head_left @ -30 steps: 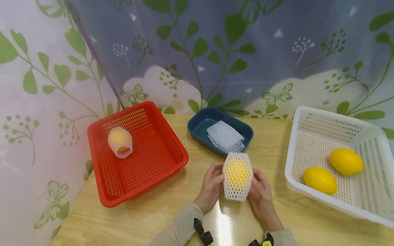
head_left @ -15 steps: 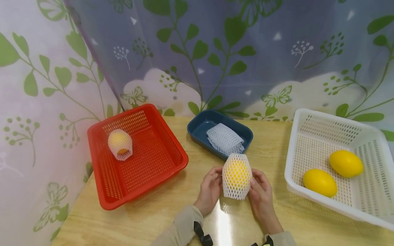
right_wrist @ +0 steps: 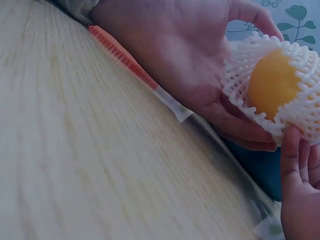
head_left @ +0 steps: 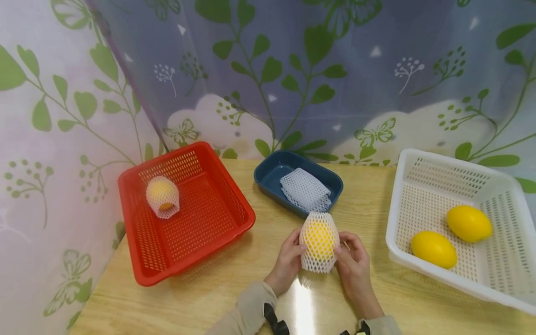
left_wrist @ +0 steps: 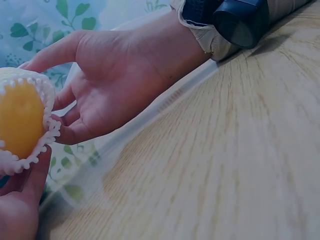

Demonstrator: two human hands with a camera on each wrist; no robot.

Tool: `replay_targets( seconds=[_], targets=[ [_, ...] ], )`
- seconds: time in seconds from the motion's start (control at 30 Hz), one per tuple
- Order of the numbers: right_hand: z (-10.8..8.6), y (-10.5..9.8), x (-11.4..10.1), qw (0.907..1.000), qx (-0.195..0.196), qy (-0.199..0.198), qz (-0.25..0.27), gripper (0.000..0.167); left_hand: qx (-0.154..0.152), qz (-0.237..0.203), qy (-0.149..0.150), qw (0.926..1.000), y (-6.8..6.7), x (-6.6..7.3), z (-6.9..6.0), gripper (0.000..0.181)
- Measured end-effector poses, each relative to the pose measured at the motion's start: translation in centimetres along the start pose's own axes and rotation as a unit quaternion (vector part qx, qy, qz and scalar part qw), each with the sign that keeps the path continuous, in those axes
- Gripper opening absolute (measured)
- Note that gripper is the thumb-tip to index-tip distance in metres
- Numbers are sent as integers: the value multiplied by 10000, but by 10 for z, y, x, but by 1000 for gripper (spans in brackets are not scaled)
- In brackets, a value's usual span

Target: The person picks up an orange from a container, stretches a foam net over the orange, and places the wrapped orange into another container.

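Note:
A yellow oval fruit in a white foam net (head_left: 319, 243) is between the two hands, above the table. My left hand (head_left: 286, 258) holds its left side, thumb in front. My right hand (head_left: 355, 266) pinches the net's right side between thumb and fingers. In the left wrist view, the net's open end bares the fruit (left_wrist: 21, 120); the right hand (left_wrist: 120, 80) reaches its rim, and the left hand (left_wrist: 17, 215) supports it from below. In the right wrist view, the left hand (right_wrist: 175, 60) and right hand (right_wrist: 302, 200) both touch the net (right_wrist: 240, 75).
A red basket (head_left: 197, 251) at left holds one netted yellow fruit (head_left: 162, 195). Folded foam nets (head_left: 305, 188) lie in a blue tray (head_left: 268, 179) behind the hands. The white basket (head_left: 395, 204) at right contains two bare yellow fruits (head_left: 434, 250).
The netted fruit has shifted slightly left and nearer to me. My right fingers have moved inward along the net's right edge. Baskets and tray stay put.

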State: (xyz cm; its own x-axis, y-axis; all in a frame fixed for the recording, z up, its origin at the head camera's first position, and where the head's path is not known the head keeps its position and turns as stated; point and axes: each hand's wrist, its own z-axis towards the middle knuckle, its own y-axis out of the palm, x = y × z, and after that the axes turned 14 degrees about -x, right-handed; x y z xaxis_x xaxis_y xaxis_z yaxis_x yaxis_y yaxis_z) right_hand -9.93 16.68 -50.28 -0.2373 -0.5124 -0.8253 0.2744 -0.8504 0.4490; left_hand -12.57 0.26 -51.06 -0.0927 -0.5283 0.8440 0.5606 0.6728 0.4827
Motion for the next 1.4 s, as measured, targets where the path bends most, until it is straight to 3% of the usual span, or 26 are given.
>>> replay_targets(
  seconds=[0.4, 0.7, 0.9, 1.0, 1.17, 1.4],
  targets=[
    [0, -3, 2, 9988, -475, -139, 64, 30, -187, 446, -262, 9985, 2, 1, -3, 68],
    [-2, -1, 4, 9975, -556, -427, 41, 38, -168, 755, -331, 9965, 3, 1, -8, 68],
    [-2, 0, 4, 9957, -610, -642, -284, 37, -167, 894, -381, 9951, 1, 1, -9, 66],
    [-2, 0, 4, 9953, -676, -549, -428, 40, -223, 921, -373, 9948, 0, 1, -10, 65],
    [-1, -2, 4, 9940, -977, -438, -245, 44, -253, 880, -452, 9948, 0, 1, -9, 61],
    [0, -5, 4, 9945, -963, -383, -137, 47, -282, 938, -303, 9947, 0, 0, -7, 62]
  ],
)
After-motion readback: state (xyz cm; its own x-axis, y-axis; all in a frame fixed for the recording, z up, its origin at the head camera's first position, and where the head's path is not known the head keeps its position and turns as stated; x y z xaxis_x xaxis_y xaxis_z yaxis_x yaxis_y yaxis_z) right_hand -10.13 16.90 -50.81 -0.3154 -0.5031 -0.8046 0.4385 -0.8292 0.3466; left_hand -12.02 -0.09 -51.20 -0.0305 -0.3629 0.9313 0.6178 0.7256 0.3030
